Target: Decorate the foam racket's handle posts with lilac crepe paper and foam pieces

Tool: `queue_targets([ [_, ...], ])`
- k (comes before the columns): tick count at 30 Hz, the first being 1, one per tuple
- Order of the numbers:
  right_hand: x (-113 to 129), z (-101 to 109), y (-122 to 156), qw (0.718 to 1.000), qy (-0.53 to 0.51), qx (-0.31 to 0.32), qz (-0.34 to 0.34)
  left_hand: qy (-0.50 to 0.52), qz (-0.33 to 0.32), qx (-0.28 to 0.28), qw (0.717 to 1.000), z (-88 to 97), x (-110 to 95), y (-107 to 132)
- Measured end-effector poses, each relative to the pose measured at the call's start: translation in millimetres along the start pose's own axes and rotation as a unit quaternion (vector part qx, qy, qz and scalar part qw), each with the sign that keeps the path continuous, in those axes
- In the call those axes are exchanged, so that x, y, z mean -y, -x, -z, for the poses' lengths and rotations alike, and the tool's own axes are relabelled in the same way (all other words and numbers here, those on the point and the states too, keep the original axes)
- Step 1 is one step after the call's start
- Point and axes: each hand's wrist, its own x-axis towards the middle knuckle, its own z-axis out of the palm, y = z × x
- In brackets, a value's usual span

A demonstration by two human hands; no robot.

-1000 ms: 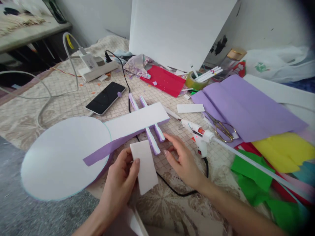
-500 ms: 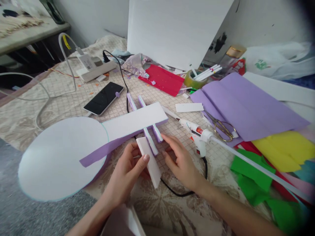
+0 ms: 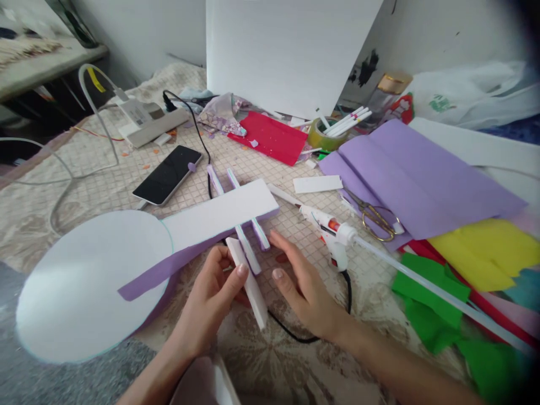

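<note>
My left hand pinches a small white foam board strip between thumb and fingers, tilted nearly edge-on. My right hand is empty beside it, fingers apart, the index fingertip close to the end of a narrow purple-edged strip. That strip and another narrow strip cross beneath a long white board arm, which joins a large white oval board. A purple paper strip runs along the arm's near edge and lies over the oval. Right of my hands lies a white glue gun with a long glue stick.
A phone and power strip lie at the back left. Scissors rest against purple paper; green scraps and yellow paper are at right. A tape roll holds white sticks. Cables cross the table.
The white strip in my left hand has turned more edge-on. My right fingers have opened a little, thumb away from the index finger. The whole view has shifted slightly.
</note>
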Motion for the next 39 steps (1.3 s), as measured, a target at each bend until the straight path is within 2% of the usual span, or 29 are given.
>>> queue_targets([
  [6,7,0,5,0.999,0.022,0.010,0.036,0.026,0.023,0.013,0.999,1.7,-2,2],
  [9,9,-1,7,0.997,0.042,0.022,0.057,0.018,0.039,0.007,0.999,7.4,-1,3],
  [13,8,-4,10,0.996,0.049,0.027,0.076,-0.004,0.074,0.032,0.997,15.4,2,1],
  [20,9,-3,9,0.996,0.033,0.032,0.074,-0.025,0.067,0.033,0.997,12.3,0,-1],
  [25,11,-2,6,0.995,0.031,0.042,0.086,-0.023,0.089,0.039,0.995,10.6,-3,1],
  [31,10,-3,8,0.995,0.033,0.042,0.081,-0.013,0.092,0.022,0.995,9.2,-2,0],
  [35,11,-3,8,0.996,0.037,0.041,0.071,-0.021,0.090,0.035,0.995,10.9,-1,0],
  [39,12,-3,6,0.995,0.064,0.058,0.049,-0.007,0.089,0.010,0.996,11.0,-3,3],
])
